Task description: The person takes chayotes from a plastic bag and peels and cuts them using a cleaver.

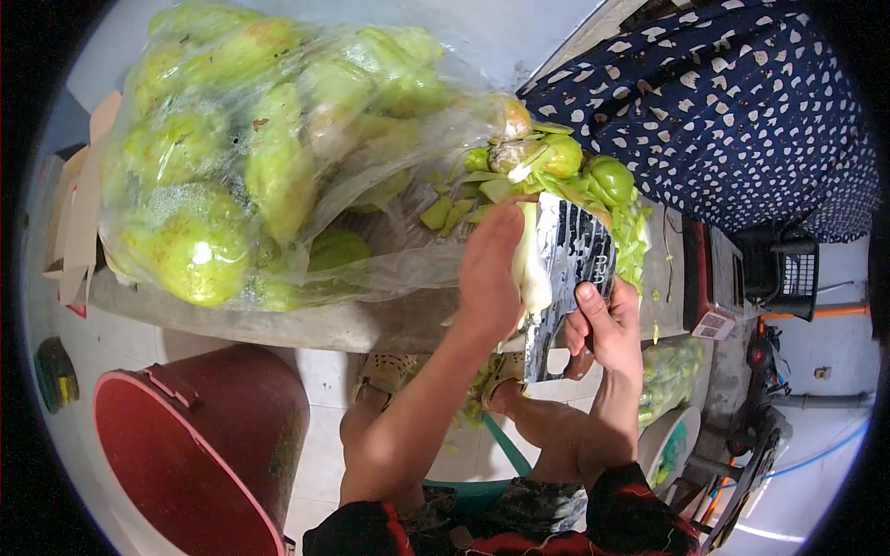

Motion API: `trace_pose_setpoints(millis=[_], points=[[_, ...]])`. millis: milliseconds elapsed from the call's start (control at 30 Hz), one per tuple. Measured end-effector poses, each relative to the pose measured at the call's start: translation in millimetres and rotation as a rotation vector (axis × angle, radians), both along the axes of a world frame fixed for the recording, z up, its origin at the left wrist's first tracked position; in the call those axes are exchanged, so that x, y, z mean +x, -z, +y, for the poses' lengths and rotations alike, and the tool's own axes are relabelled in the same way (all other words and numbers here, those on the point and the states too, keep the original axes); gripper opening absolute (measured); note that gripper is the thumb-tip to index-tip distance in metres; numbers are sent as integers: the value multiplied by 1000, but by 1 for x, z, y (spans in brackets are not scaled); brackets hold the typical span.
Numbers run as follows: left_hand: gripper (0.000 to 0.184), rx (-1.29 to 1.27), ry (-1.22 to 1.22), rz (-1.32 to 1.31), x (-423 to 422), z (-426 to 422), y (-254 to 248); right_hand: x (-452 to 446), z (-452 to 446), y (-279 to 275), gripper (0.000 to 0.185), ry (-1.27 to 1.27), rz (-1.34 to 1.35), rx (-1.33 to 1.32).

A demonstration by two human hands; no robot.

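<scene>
My left hand [494, 269] is wrapped round a pale, peeled piece of fruit [532, 273], pressed against the near face of a flat slicer. This slicer [579, 246] is a black board with worn white streaks, held upright and slightly tilted. The fingers of my right hand [607, 326] close round its lower edge, by the hand-hole. Behind it lie a heap of green peelings [635, 246] and some whole green fruit [609, 181]. Left of my hands, a clear plastic bag [371, 222] full of large green fruit rests on the bench. My left fingertips are hidden.
A red bucket [213, 435] stands on the floor at lower left. Beyond the peelings hangs a navy patterned cloth [714, 111]. On the right are a red scale-like box [712, 278], a black basket [783, 278], another bag of green pieces [672, 375] and a white tub [672, 449].
</scene>
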State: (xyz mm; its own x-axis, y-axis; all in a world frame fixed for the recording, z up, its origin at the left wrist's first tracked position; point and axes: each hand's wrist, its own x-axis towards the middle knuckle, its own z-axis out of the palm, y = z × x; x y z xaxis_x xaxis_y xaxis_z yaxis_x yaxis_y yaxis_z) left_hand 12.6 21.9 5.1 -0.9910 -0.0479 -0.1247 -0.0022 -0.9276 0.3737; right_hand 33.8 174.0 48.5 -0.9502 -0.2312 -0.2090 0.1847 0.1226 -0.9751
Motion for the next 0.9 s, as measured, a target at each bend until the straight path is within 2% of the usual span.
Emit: trace_pose_setpoints(millis=[133, 233, 433, 500, 533, 600, 700, 833, 900], points=[[32, 81, -71, 78, 1, 2, -7, 0, -1, 1, 28, 10, 13, -5], [37, -13, 5, 47, 0, 1, 0, -1, -3, 1, 28, 10, -22, -22], [34, -291, -141, 79, 1, 0, 0, 4, -8, 0, 30, 2, 65, 51], [37, -595, -220, 53, 5, -3, -3, 6, -11, -1, 31, 18, 84, 84], [37, -596, -220, 55, 4, -1, -1, 6, -12, 0, 31, 19, 85, 83], [38, -720, -385, 100, 1, 4, 5, 7, -13, 3, 31, 8, 116, 98], [37, -858, -506, 139, 0, 4, 6, 7, -16, 3, 31, 16, 77, 52], [35, -816, -469, 97, -4, 3, 5, 9, -11, 5, 30, -40, 60, -9], [32, -535, -368, -23, -7, 6, 10, 8, -9, 4, 29, -18, 51, -34]])
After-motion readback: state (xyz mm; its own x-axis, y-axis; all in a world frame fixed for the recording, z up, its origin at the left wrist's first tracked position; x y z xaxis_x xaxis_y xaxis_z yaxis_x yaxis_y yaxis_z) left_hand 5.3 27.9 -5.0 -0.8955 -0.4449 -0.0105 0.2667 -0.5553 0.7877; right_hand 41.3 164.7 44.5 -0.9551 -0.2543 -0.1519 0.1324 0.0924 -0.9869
